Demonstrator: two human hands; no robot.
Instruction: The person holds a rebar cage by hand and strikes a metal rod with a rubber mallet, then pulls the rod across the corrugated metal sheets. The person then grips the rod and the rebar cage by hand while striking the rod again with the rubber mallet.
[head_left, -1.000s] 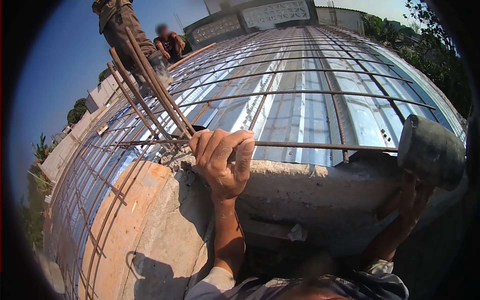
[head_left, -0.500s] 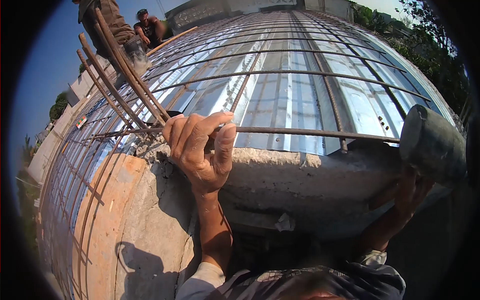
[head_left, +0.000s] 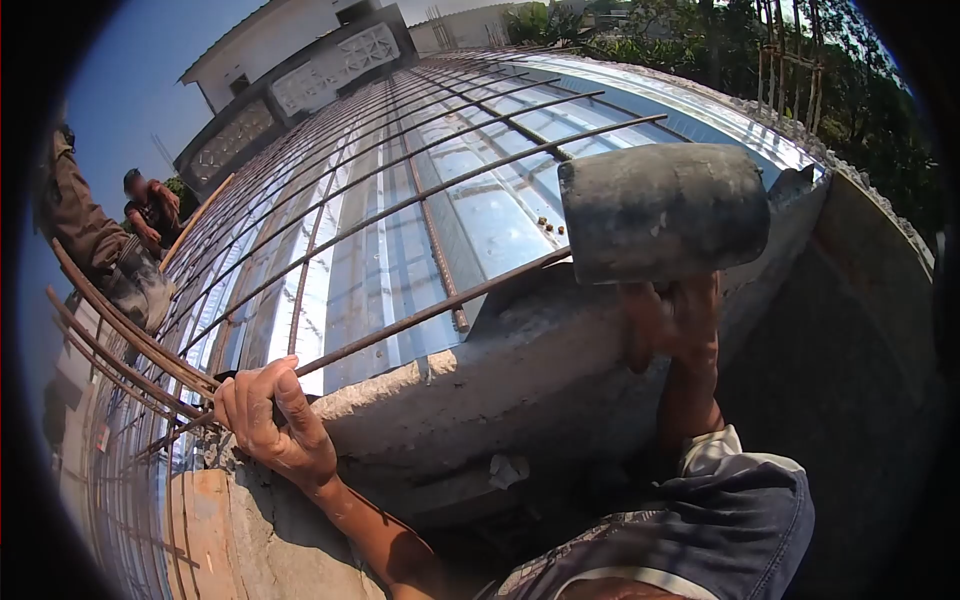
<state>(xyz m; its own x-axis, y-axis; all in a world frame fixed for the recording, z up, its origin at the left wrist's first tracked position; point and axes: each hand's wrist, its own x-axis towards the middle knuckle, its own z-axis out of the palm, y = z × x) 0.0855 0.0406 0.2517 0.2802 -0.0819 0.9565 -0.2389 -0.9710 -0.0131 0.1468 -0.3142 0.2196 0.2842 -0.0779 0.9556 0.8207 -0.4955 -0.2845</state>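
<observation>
My left hand (head_left: 275, 420) is closed around a steel reinforcing bar (head_left: 420, 315) near its left end, fingers curled over the top. The bar runs along the edge of the concrete beam (head_left: 480, 360), up to the mallet on the right. My right hand (head_left: 680, 310) is raised with its fingers wrapped below the dark, scuffed head of a rubber mallet (head_left: 665, 212). That head hides the bar's far end, and the handle is mostly covered by my hand. Beneath the bars lie shiny corrugated metal sheets (head_left: 360, 290).
A grid of crossing bars (head_left: 430, 190) covers the sheets. Bent upright bars (head_left: 130, 330) rise left of my left hand. A person's booted leg (head_left: 140, 285) stands at the left, and another person (head_left: 150, 210) crouches behind. A wooden board (head_left: 205, 520) flanks the concrete below.
The view has swung to the right. My right hand has brought the mallet up and inward, closer over the bar's right part. My left hand keeps its hold on the bar.
</observation>
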